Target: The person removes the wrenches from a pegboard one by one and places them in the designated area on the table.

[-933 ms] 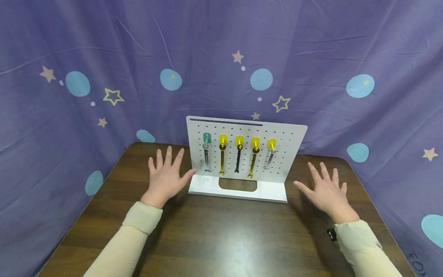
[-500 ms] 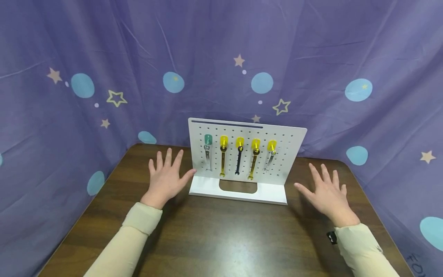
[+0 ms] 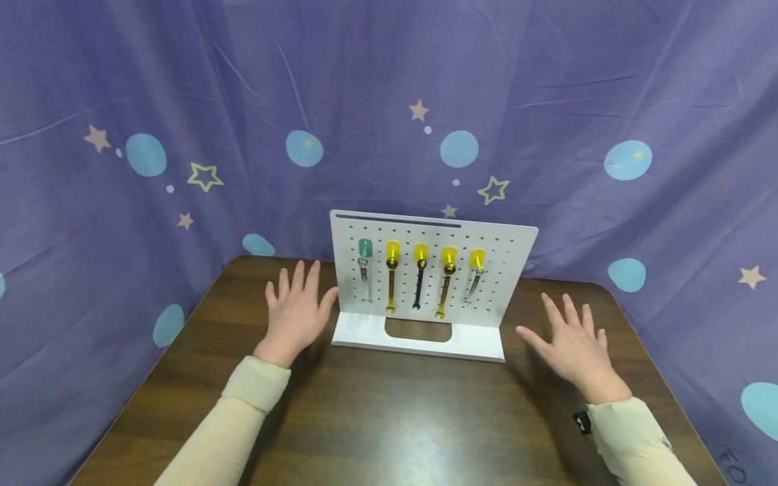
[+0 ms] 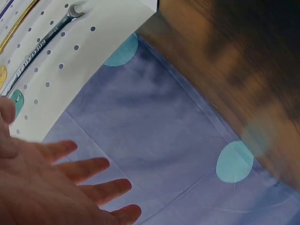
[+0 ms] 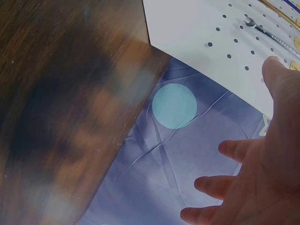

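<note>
Movement over the last second is slight: the left hand (image 3: pixel 294 314) has shifted a little toward the middle of the worktop (image 3: pixel 340 418), and its thumb (image 3: pixel 329 302), which overlapped the left side of the white pegboard (image 3: pixel 513 246) in the head view, now only reaches that side's edge. Whether it touches there, I cannot tell. The right hand (image 3: pixel 574 344) has barely stirred. Both hands have their fingers well spread, thumbs out toward the pegboard, and neither has hold of anything; the left is between the pegboard and the worktop's left edge, the right between the pegboard and the worktop's right edge.

All five wrenches (image 3: pixel 419 283) hang as they did, near the worktop's back edge and about midway along it. From left to right come a silver wrench (image 3: pixel 364 273) on a green hook (image 3: pixel 365 248), then a gold wrench (image 3: pixel 392 283), a black wrench (image 3: pixel 421 273), a second gold wrench (image 3: pixel 445 290) and another silver wrench (image 3: pixel 475 283), these four on yellow hooks (image 3: pixel 392 248). The two rightmost slant most. The shift seems to count for little: I judge that no wrench is being handled at this moment.
</note>
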Tool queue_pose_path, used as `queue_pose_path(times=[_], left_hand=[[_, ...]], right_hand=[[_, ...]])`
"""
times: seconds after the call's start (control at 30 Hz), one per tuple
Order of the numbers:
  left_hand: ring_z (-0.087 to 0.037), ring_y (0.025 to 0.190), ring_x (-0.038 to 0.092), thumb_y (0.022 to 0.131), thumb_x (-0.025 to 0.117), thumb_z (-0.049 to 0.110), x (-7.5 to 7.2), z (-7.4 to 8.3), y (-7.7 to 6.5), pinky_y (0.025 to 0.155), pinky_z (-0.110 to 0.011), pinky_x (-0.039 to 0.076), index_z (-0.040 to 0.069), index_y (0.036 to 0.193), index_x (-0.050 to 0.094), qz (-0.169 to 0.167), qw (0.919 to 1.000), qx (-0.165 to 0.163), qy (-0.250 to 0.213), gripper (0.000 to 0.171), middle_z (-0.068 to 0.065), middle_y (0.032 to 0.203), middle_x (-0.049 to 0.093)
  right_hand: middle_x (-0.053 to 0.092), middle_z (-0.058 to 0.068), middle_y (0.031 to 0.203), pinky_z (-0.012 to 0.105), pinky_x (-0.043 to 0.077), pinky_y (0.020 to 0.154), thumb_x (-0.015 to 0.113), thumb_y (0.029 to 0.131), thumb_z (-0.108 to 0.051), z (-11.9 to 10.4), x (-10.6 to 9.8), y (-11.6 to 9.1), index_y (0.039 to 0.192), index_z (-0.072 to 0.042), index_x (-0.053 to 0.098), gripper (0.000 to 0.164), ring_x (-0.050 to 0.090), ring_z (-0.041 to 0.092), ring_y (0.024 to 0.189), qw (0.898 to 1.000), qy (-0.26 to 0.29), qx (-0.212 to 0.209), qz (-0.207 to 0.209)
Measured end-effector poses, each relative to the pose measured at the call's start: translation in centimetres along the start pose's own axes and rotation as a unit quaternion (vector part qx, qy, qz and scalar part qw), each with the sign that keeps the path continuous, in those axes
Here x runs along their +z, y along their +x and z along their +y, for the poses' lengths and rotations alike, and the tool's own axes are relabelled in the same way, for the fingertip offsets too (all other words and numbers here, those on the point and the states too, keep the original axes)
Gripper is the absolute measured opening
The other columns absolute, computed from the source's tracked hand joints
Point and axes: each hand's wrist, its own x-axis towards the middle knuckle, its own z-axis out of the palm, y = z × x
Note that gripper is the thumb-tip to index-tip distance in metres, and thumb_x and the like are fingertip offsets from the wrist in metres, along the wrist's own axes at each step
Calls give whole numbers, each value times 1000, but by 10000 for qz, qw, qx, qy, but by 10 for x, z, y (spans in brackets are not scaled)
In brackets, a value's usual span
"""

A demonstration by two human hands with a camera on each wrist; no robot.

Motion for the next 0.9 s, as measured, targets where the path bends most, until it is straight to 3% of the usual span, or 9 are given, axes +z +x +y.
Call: queue_pose_path(times=[0.3, 0.57, 0.9], left_hand=[[-53, 140, 25, 110, 35, 44, 3, 8, 10, 108, -72, 6, -2, 153, 35, 491, 9951, -66, -860, 63, -30, 155, 34], [-48, 140, 29, 112, 31, 39, 5, 17, 15, 109, -69, 6, -3, 153, 34, 343, 9873, -140, -1544, 59, -27, 155, 35], [-48, 137, 35, 111, 35, 27, 10, 19, 29, 108, -63, 26, -7, 150, 36, 658, 9704, -57, -2323, 52, -31, 151, 38]], right_hand=[[10, 33, 161, 85, 9, 96, 45, 94, -76, -3, 1, -3, 164, -18, 15, 96, 2, 64, 140, 10000, -5, 26, -86], [13, 33, 161, 85, 9, 96, 42, 92, -80, -6, 2, -6, 164, -18, 16, 98, 5, 64, 140, 9998, -64, 58, -155], [14, 33, 160, 85, 8, 96, 43, 94, -77, -9, 4, -7, 163, -17, 16, 96, 5, 64, 140, 9999, -69, 33, -155]])
